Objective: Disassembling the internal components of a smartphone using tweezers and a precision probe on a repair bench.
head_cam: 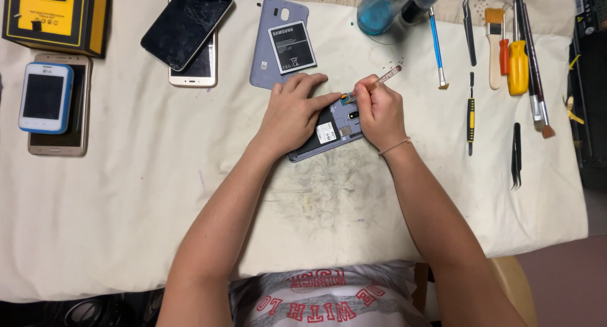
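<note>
Cloth: a cream fabric sheet (126, 207) covers the table, soft and creased, smudged grey at centre.
Opened phone: a flat grey rectangle (330, 132) with its back off, dark innards and a small white label showing; it lies just above centre, toward 12 o'clock of the smudge.
Left hand: the left hand (292, 115) presses flat on the phone, fingers together.
Right hand: the right hand (379, 112) has its fingers clamped on a thin rod-like tool (387, 76), tip at the phone's top edge.
Back cover: a grey-blue plastic shell (269, 49) at 11 o'clock carries a black battery (291, 47).
Box: a yellow-and-black carton (57, 14) sits at far 10 o'clock.
</note>
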